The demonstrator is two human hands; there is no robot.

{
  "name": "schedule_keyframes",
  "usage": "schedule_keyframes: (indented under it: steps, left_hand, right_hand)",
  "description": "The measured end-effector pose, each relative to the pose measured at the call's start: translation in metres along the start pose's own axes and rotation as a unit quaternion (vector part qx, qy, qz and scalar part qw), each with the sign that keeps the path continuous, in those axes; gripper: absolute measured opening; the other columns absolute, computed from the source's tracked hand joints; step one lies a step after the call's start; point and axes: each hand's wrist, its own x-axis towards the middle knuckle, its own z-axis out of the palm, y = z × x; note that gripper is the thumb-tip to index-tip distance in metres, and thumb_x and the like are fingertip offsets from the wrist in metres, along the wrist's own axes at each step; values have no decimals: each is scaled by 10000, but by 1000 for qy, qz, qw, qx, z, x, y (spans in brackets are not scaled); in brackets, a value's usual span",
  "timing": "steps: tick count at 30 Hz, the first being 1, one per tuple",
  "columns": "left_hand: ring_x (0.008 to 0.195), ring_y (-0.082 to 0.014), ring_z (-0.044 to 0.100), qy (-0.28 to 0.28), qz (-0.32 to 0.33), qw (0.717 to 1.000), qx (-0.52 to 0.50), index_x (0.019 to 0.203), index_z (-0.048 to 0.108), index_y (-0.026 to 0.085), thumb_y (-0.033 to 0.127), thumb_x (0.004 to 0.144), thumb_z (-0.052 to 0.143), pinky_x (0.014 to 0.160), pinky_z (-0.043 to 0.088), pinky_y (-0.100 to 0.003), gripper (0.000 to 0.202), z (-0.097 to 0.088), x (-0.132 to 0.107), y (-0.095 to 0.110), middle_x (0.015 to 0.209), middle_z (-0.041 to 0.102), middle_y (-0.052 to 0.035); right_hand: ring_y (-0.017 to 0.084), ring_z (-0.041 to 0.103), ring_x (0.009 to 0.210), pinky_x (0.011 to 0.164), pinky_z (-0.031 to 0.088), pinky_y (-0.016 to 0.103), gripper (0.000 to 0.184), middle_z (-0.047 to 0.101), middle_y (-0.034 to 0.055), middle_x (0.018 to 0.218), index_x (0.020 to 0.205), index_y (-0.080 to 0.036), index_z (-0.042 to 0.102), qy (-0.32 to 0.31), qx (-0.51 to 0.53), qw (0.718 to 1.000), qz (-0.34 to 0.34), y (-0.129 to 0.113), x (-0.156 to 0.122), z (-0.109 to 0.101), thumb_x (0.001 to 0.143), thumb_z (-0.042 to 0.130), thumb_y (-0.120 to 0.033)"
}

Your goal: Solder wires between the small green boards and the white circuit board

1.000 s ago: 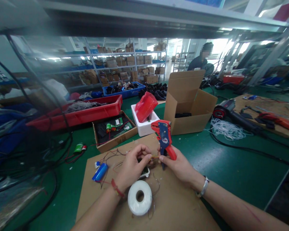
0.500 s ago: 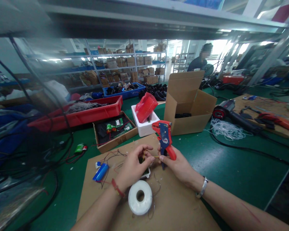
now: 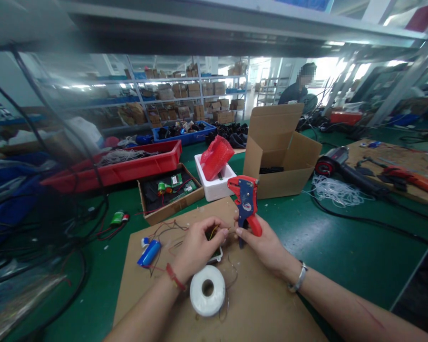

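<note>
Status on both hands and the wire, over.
Left hand pinching yellow wire. Right hand gripping red-and-blue wire stripper. White roll close by on cardboard sheet.

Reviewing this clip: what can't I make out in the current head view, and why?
All in the head view:
Thin yellow wire: tip too small to judge.
White-rimmed dark device: mostly covered by the left hand.
Right hand: some fingers hidden behind the red-and-blue hand tool.
Open brown cardboard box: front wall hides its bottom.

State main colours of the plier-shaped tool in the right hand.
Plier-shaped tool: red and dark blue; best in head view.
</note>
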Motion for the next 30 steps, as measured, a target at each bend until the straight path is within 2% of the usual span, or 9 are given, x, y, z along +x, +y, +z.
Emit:
schedule_keyframes:
  steps: [5,12,19,25,30]
  left_hand:
    - [681,-141,542,-6,3,1000,16,739,596,186,268,835,568,650,406,-263,130,0,0,0,704,607,21]
    - [656,-139,538,-6,-1,1000,20,729,554,190,232,813,572,628,409,-260,96,0,0,0,687,590,24]
    - [676,-139,540,-20,18,1000,3,706,552,186,240,825,573,647,410,-261,132,-1,-2,2,698,598,18]
    - [716,-140,531,-8,36,999,-15,778,556,187,298,873,535,679,414,-266,148,1,-2,1,756,588,9]
    - [742,-139,586,34,36,999,-21,856,448,216,326,951,375,672,457,-263,162,5,-2,-5,808,587,8]
  right_hand:
    - [189,574,865,736,481,330,360,595,53,976,1052,-195,544,10,-16,1000,-11,2,-1,0,750,674,-342]
    - [173,593,818,765,485,332,320,612,17,885,1028,-202,551,-11,-34,999,-22,-1,-4,3,751,675,-304]
    - [189,600,901,838,474,356,294,623,34,971,1015,-204,546,0,-47,999,-26,2,-3,4,753,654,-281]
    - [175,599,850,792,485,337,269,618,18,928,1009,-206,548,0,-47,998,-28,5,-2,5,762,639,-262]
    - [181,599,836,763,485,335,269,614,24,913,1003,-203,543,0,-42,999,-25,5,-2,4,762,639,-274]
